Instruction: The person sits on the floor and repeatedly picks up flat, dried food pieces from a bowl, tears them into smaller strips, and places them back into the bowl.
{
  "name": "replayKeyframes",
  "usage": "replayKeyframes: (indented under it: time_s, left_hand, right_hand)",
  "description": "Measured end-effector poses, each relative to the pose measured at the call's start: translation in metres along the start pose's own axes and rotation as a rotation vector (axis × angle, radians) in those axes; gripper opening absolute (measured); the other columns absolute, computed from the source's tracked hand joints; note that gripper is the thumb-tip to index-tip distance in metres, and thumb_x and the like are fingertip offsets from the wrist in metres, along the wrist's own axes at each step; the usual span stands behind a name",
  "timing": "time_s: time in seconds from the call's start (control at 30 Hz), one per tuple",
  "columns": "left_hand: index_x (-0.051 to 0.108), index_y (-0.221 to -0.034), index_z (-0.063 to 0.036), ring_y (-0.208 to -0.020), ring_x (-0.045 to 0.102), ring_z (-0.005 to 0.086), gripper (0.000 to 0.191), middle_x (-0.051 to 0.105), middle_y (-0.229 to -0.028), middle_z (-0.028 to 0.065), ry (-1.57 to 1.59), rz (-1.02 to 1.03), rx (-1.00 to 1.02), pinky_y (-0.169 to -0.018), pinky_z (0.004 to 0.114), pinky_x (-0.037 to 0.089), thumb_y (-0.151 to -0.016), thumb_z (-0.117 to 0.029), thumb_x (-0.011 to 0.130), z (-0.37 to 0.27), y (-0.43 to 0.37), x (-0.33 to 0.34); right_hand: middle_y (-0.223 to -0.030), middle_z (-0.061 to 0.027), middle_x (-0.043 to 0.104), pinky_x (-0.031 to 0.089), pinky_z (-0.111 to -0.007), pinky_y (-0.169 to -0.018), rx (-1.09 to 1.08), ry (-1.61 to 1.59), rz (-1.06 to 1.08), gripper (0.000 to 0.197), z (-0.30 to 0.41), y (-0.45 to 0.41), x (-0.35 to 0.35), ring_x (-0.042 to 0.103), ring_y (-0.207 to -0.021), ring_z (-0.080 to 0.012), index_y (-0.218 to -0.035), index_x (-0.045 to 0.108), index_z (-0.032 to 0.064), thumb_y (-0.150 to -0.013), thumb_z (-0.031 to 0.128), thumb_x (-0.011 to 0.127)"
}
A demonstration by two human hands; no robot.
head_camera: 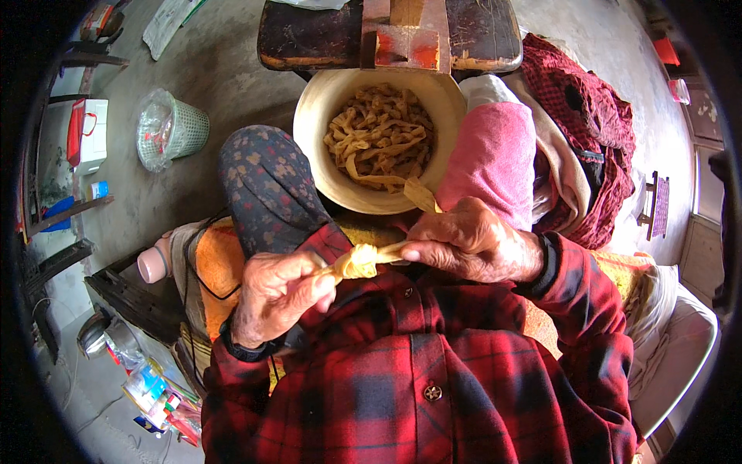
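Between my two hands a soft yellowish strip (360,261), which looks like tofu skin, is stretched with a knot in its middle. My left hand (288,288) pinches its left end between thumb and fingers. The right end is gripped in my right hand (472,242), and a flat tail of the strip sticks up past those fingers towards the bowl. Just beyond my hands, between my knees, stands a large cream bowl (310,139). Many knotted strips (379,133) of the same yellow-brown material lie heaped in it, with some longer loose ribbons on top.
A dark wooden bench (313,35) stands behind the bowl. At the left are a green lattice wastebasket (191,126) with a plastic liner and a pink cup (153,265). A red checked cloth (597,116) is piled beside my right knee, under a pink cover (493,156).
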State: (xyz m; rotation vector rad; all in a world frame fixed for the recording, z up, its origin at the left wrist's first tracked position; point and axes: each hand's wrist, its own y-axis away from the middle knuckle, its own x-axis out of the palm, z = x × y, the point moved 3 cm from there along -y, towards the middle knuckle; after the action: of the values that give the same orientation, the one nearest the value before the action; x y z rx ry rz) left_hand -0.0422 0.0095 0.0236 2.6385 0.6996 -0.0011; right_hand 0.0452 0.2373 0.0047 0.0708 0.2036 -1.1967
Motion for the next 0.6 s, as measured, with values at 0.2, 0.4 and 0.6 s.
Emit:
replayKeyframes:
  time_s: [0.2, 0.4, 0.6]
  left_hand:
    - [0.056, -0.12, 0.0027, -0.098, 0.063, 0.0252, 0.055, 0.061, -0.108, 0.015, -0.446, -0.116, 0.328, -0.087, 0.035, 0.049, -0.072, -0.015, 0.078, -0.015, -0.02, 0.012]
    - [0.055, -0.098, -0.0039, -0.064, 0.059, 0.0291, 0.023, 0.053, -0.076, 0.0106, -0.605, -0.042, 0.495, -0.055, 0.038, 0.048, -0.082, -0.012, 0.069, -0.019, -0.042, 0.043]
    - [0.057, -0.088, -0.0028, -0.053, 0.058, 0.0241, 0.01, 0.055, -0.063, 0.0091, -0.425, 0.248, 0.326, -0.048, 0.037, 0.044, -0.086, -0.01, 0.064, -0.04, -0.017, 0.017]
  right_hand:
    - [-0.063, -0.0127, 0.057, 0.043, -0.036, -0.054, 0.026, -0.095, -0.047, 0.02, -0.006, -0.004, 0.0, 0.058, -0.056, -0.0275, -0.086, 0.062, 0.0003, -0.095, 0.018, 0.056]
    - [-0.065, -0.0143, 0.058, 0.044, -0.04, -0.055, 0.073, -0.003, 0.019, 0.023, -0.007, 0.003, -0.004, 0.06, -0.061, -0.0304, -0.084, 0.061, 0.0017, -0.096, 0.02, 0.054]
    - [-0.06, -0.0135, 0.052, 0.042, -0.042, -0.049, -0.186, -0.075, -0.008, 0.021, 0.012, 0.003, 0.01, 0.055, -0.053, -0.032, -0.083, 0.057, 0.0003, -0.096, 0.017, 0.054]
